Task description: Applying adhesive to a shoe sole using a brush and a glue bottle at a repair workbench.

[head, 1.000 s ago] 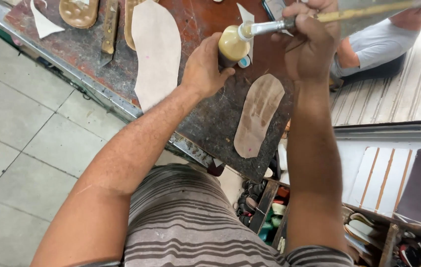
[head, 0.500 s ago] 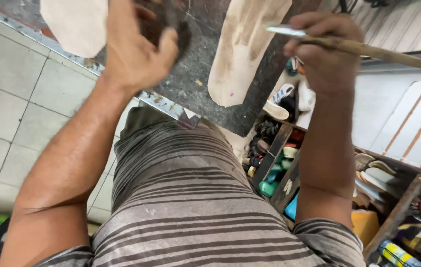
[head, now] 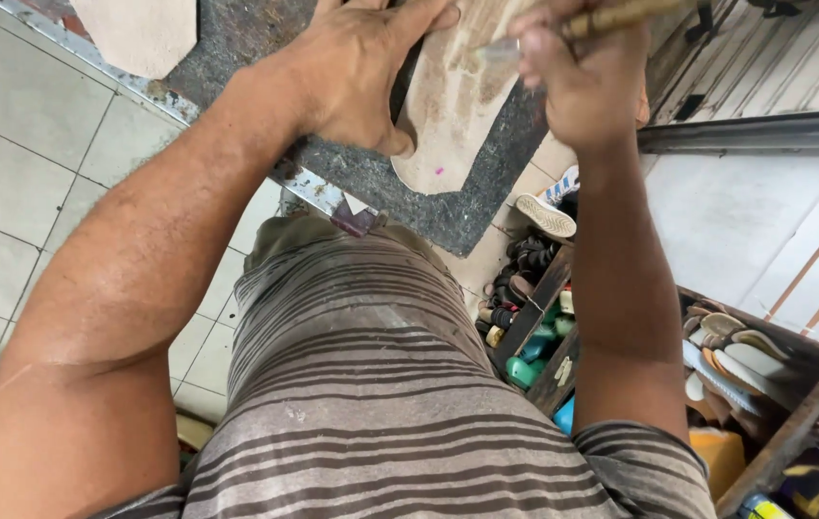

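At top centre the left hand point(head: 361, 72) presses flat, fingers spread, on a thin, light, floppy-looking leather insole point(head: 453, 115), best pinned along its edge, while the right hand point(head: 583, 82) grips a brush handle point(head: 611, 17) in a closed fist.

Noted: tan sole piece point(head: 453, 115) with small pink mark, dark grey mottled bench mat point(head: 371, 178), grey-and-brown striped shirt point(head: 371, 384), pale grey floor tiles point(head: 25, 163), yellowish brush handle point(head: 611, 14).

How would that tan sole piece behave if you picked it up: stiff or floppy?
The sole piece looks thin and flat, so probably light and bendy. Its matte, rough face suggests it isn't slippery. The left hand presses it onto the bench, so it might slide easily.
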